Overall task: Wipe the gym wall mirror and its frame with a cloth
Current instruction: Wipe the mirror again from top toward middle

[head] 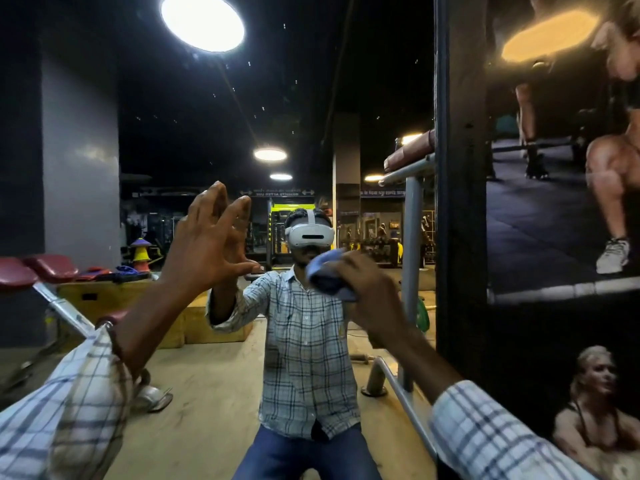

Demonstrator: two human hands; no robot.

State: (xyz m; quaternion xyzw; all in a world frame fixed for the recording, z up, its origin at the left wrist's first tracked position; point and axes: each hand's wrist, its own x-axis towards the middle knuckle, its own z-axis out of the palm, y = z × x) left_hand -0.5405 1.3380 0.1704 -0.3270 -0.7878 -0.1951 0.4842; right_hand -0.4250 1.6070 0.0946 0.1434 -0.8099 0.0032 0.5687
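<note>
A dark banner [282,192] seen in the wall mirror [242,116], hung above the far gym racks, carries white letters between two dumbbell icons. They are reversed by the reflection, and the lower line appears to read "WEIGHTS AFTER USE". Its upper line and the lettering on a second banner [382,192] to the right are too small to read.

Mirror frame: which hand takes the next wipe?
Right. The right hand grips the blue cloth, nearer the dark frame; the left hand is empty, fingers spread.

Blue cloth [329,277], checked white-and-blue sleeve [62,410], black mirror frame [457,168].
</note>
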